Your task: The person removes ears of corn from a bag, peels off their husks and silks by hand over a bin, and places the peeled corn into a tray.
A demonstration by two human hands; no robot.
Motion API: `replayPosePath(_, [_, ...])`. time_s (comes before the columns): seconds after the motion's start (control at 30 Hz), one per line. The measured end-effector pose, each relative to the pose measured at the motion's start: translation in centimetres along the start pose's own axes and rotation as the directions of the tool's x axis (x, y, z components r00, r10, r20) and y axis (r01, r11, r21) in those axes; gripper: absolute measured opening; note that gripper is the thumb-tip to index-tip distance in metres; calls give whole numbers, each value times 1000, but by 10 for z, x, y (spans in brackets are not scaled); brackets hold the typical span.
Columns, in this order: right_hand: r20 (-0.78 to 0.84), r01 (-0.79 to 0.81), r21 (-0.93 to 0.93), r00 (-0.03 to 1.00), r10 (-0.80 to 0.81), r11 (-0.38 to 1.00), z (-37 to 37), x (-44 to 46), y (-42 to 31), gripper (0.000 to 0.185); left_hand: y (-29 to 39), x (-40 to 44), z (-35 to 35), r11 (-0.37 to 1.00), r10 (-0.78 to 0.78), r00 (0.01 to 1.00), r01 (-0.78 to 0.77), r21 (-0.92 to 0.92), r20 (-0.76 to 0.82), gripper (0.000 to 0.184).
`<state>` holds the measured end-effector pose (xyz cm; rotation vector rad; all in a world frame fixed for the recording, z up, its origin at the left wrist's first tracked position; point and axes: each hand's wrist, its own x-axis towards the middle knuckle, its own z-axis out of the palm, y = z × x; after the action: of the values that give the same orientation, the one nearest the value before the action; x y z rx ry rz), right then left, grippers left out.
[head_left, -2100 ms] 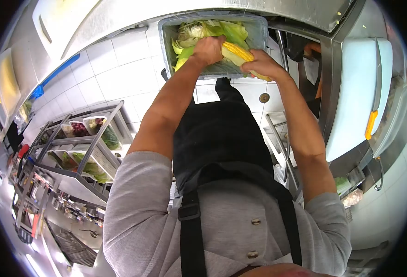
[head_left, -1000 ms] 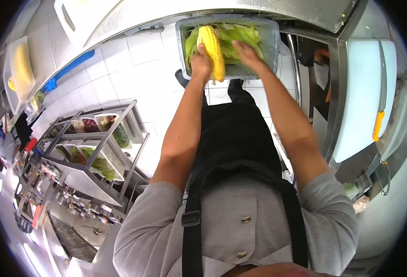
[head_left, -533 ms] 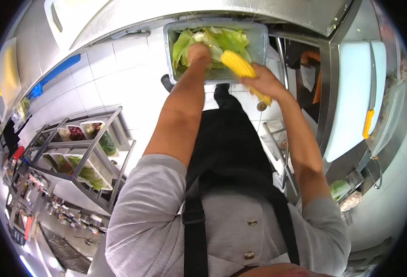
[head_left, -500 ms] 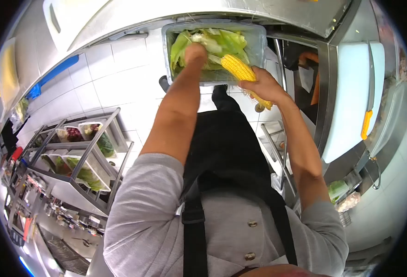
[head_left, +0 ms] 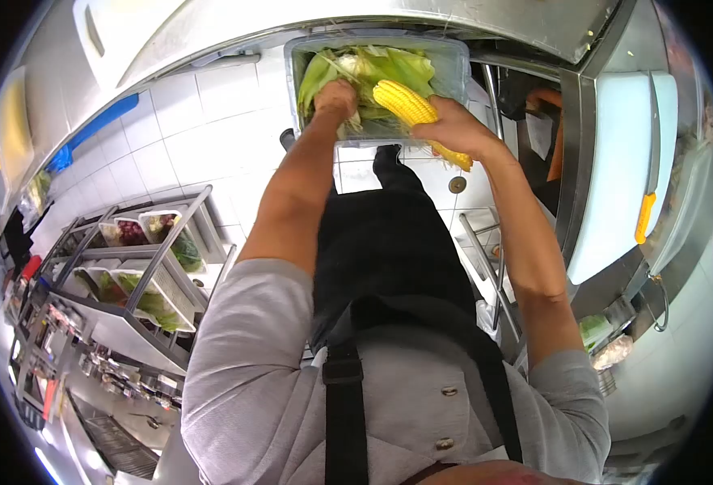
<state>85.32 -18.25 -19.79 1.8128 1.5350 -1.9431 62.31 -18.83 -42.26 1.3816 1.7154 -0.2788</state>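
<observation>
My right hand (head_left: 456,128) is wrapped round a yellow ear of corn (head_left: 403,103), bare of husk, which slants over the right part of a grey plastic bin (head_left: 458,69). My left hand (head_left: 337,99) is over the left part of the bin, its fingers bent together at pale husk or silk strands; what exactly they grip is too small to tell. Green husks (head_left: 397,65) lie in the bin beyond and around the hands. The lower end of the ear sticks out past the bin's near rim, close to my right fingers.
A steel counter (head_left: 486,20) runs beyond the bin. On the right, a knife (head_left: 646,212) with an orange handle lies on a light blue board (head_left: 615,162). Racks with vegetable containers (head_left: 156,295) stand at the left. A floor drain (head_left: 457,185) shows in the white tiles.
The husk came off the corn earlier. My left hand went down among the husks and has now drawn slightly back and left. The ear in my right hand has risen a little toward the bin.
</observation>
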Motion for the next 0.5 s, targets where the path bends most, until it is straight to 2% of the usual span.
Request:
replayPosePath(0.07, [-90,40,-201,994,-59,979,-3,9,12,49,-11,13,5,996,94,988,-93,13,-121,45])
replayPosePath(0.13, [27,128,-461,991,-130,878,-8,32,23,50,15,-56,-29,893,369,873,-239,381,-318,51])
replayPosePath(0.17, [82,173,-568,985,-154,805,-10,42,24,50,30,-76,-46,862,449,852,-334,381,-270,55])
replayPosePath(0.2, [227,207,-582,970,-87,786,-15,48,12,49,45,-96,-64,823,525,822,-426,375,-220,60])
replayPosePath(0.23, [219,227,-483,966,-135,846,-19,50,7,48,54,-106,-73,837,542,837,-530,140,-72,64])
replayPosePath(0.27, [203,252,-388,962,-185,887,-26,54,0,47,59,-112,-79,815,576,815,-568,-115,59,68])
replayPosePath(0.3, [177,283,-299,955,-238,912,-36,61,-6,46,57,-111,-80,821,537,843,-517,-244,20,68])
replayPosePath(0.37, [-26,237,-25,971,-237,971,-48,66,-7,43,47,-107,-75,770,444,895,-396,-500,-25,67])
replayPosePath(0.43, [-184,215,191,966,-181,958,-37,69,-1,40,45,-102,-70,767,415,908,-384,-514,-60,65])
replayPosePath(0.47, [-419,215,151,898,-134,965,-14,71,2,34,41,-98,-60,773,388,917,-377,-510,-88,65])
replayPosePath(0.5, [-500,308,299,857,-126,903,8,75,11,31,39,-97,-53,780,362,925,-370,-505,-118,64])
